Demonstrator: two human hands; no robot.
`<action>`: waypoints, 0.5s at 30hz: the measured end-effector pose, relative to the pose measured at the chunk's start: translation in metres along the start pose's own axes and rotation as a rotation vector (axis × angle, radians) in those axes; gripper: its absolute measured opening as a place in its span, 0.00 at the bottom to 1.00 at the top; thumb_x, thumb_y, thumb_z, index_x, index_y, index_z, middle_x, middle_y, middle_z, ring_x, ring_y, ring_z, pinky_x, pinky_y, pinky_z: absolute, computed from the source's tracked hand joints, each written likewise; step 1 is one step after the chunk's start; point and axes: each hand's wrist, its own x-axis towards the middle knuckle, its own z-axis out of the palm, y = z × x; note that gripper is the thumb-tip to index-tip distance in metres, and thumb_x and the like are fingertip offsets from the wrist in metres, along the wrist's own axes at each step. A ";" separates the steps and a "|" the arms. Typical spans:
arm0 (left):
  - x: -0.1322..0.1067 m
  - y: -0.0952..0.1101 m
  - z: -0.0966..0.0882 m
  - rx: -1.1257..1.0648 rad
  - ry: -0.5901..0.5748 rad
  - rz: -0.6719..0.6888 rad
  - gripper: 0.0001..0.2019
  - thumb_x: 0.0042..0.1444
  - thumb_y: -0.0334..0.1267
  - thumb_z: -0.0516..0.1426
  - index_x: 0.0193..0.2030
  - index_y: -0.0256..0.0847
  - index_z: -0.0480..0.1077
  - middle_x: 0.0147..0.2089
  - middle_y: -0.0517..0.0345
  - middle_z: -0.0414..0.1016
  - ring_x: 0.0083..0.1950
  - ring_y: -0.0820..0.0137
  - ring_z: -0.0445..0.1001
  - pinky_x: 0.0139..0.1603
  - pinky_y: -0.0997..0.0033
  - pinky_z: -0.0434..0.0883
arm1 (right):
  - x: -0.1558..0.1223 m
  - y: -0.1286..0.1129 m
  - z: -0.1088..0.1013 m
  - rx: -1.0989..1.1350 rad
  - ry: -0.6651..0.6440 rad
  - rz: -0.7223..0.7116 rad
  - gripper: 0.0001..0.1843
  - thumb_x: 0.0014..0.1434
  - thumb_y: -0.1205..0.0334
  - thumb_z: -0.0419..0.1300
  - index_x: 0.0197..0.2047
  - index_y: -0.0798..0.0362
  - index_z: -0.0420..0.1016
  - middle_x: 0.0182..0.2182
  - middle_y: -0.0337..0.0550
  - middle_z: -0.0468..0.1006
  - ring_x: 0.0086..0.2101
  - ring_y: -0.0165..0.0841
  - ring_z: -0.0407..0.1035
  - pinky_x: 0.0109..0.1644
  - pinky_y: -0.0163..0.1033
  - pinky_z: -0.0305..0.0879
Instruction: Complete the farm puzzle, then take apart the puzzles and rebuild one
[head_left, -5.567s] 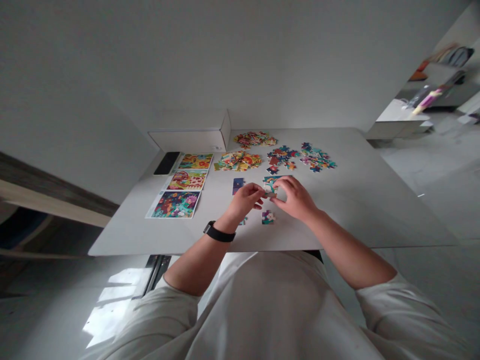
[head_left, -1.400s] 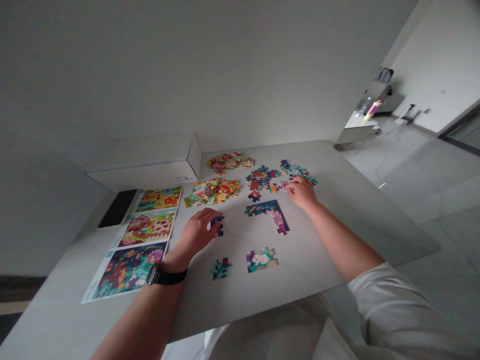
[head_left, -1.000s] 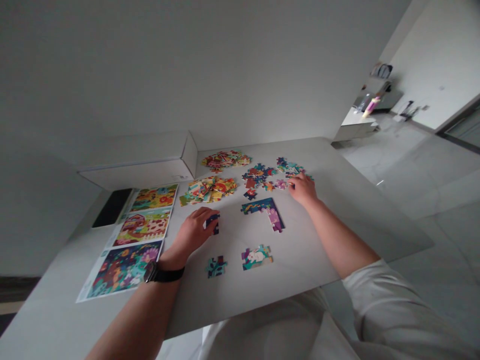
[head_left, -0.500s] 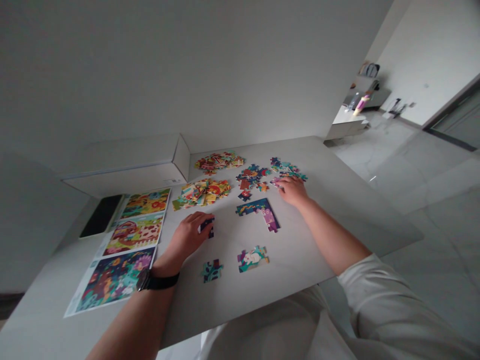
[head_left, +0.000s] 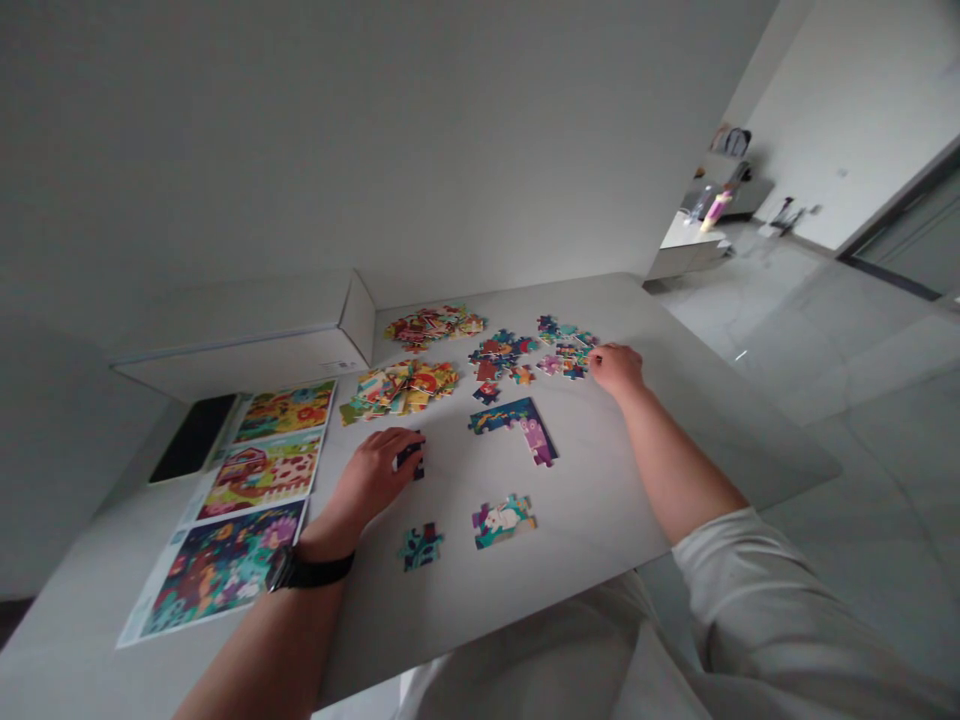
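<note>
My left hand [head_left: 371, 477] lies on the white table [head_left: 720, 420] with its fingers curled over a dark blue puzzle piece [head_left: 411, 459]. My right hand [head_left: 618, 367] reaches far out to the right edge of a loose pile of teal and purple pieces [head_left: 564, 350]; its fingers are curled at the pile, and what they hold is hidden. Between the hands lies a joined L-shaped section, blue and purple [head_left: 517, 425]. Nearer me lie a small joined section with a white animal [head_left: 502, 518] and a small teal piece [head_left: 420, 546].
Three more piles of loose pieces [head_left: 397, 385] lie across the table's far half. Three picture cards [head_left: 262, 470] lie in a column at the left, with a black phone [head_left: 193, 450] beside them. A white box [head_left: 247, 340] stands against the wall.
My right hand has slid right along the teal pile's edge. My left hand stays on the dark blue piece. The view has drifted slightly.
</note>
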 end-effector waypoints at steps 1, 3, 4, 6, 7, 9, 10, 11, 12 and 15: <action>0.000 0.000 0.000 0.000 -0.002 0.001 0.16 0.70 0.47 0.55 0.54 0.44 0.81 0.55 0.46 0.84 0.56 0.54 0.81 0.63 0.51 0.77 | 0.000 0.002 -0.001 -0.012 0.013 0.038 0.19 0.71 0.61 0.56 0.55 0.45 0.87 0.55 0.50 0.84 0.55 0.45 0.76 0.62 0.49 0.68; 0.001 0.001 0.000 0.002 -0.004 0.005 0.17 0.70 0.47 0.55 0.53 0.43 0.81 0.55 0.45 0.85 0.56 0.54 0.82 0.62 0.51 0.77 | 0.001 0.004 -0.002 -0.012 0.045 0.093 0.18 0.71 0.60 0.57 0.56 0.46 0.86 0.55 0.52 0.84 0.54 0.46 0.76 0.59 0.48 0.69; 0.001 0.001 -0.001 0.003 -0.004 0.006 0.17 0.70 0.47 0.55 0.53 0.43 0.81 0.54 0.45 0.85 0.56 0.54 0.82 0.62 0.51 0.77 | 0.002 0.006 -0.003 -0.001 0.060 0.112 0.19 0.71 0.59 0.58 0.58 0.46 0.86 0.55 0.53 0.83 0.54 0.46 0.76 0.58 0.48 0.70; 0.001 0.000 -0.001 0.001 -0.004 0.005 0.16 0.70 0.46 0.55 0.53 0.44 0.81 0.54 0.46 0.85 0.56 0.54 0.82 0.62 0.51 0.77 | 0.007 0.008 -0.004 0.031 0.079 0.146 0.20 0.71 0.58 0.59 0.61 0.46 0.84 0.57 0.55 0.82 0.54 0.48 0.76 0.58 0.49 0.71; 0.001 0.000 0.000 -0.003 -0.002 0.005 0.16 0.70 0.46 0.55 0.53 0.44 0.81 0.54 0.46 0.85 0.55 0.54 0.82 0.61 0.51 0.78 | 0.011 0.010 -0.005 0.050 0.083 0.162 0.21 0.71 0.57 0.59 0.62 0.47 0.83 0.58 0.56 0.82 0.55 0.49 0.76 0.58 0.51 0.72; 0.001 -0.001 0.000 -0.013 0.000 0.003 0.16 0.69 0.46 0.56 0.53 0.45 0.81 0.54 0.46 0.85 0.55 0.53 0.82 0.61 0.50 0.78 | 0.024 0.012 -0.006 0.084 0.078 0.186 0.21 0.72 0.55 0.58 0.63 0.47 0.82 0.59 0.57 0.81 0.56 0.51 0.75 0.59 0.53 0.72; 0.001 -0.001 0.000 -0.016 0.001 0.002 0.15 0.69 0.46 0.56 0.53 0.45 0.81 0.54 0.46 0.85 0.55 0.53 0.82 0.61 0.50 0.78 | 0.031 0.013 -0.006 0.093 0.068 0.189 0.21 0.72 0.55 0.58 0.64 0.47 0.82 0.60 0.58 0.81 0.57 0.51 0.75 0.59 0.54 0.72; 0.001 -0.001 0.000 -0.017 0.001 0.001 0.15 0.69 0.46 0.56 0.53 0.45 0.81 0.54 0.46 0.85 0.55 0.53 0.81 0.61 0.50 0.78 | 0.039 0.013 -0.006 0.094 0.056 0.189 0.22 0.72 0.55 0.59 0.64 0.48 0.81 0.60 0.58 0.80 0.58 0.51 0.75 0.60 0.55 0.71; 0.001 -0.002 0.000 -0.015 -0.001 -0.001 0.15 0.69 0.46 0.56 0.54 0.46 0.81 0.54 0.46 0.85 0.55 0.53 0.81 0.61 0.50 0.78 | 0.048 0.013 -0.006 0.086 0.042 0.188 0.22 0.72 0.54 0.59 0.64 0.48 0.81 0.61 0.59 0.80 0.59 0.52 0.74 0.61 0.56 0.71; 0.000 -0.002 0.000 -0.001 -0.017 -0.006 0.16 0.70 0.46 0.56 0.54 0.46 0.81 0.55 0.47 0.84 0.56 0.54 0.81 0.62 0.50 0.77 | 0.071 0.010 -0.004 0.039 -0.027 0.193 0.24 0.70 0.51 0.63 0.64 0.48 0.81 0.62 0.60 0.80 0.60 0.54 0.73 0.62 0.59 0.70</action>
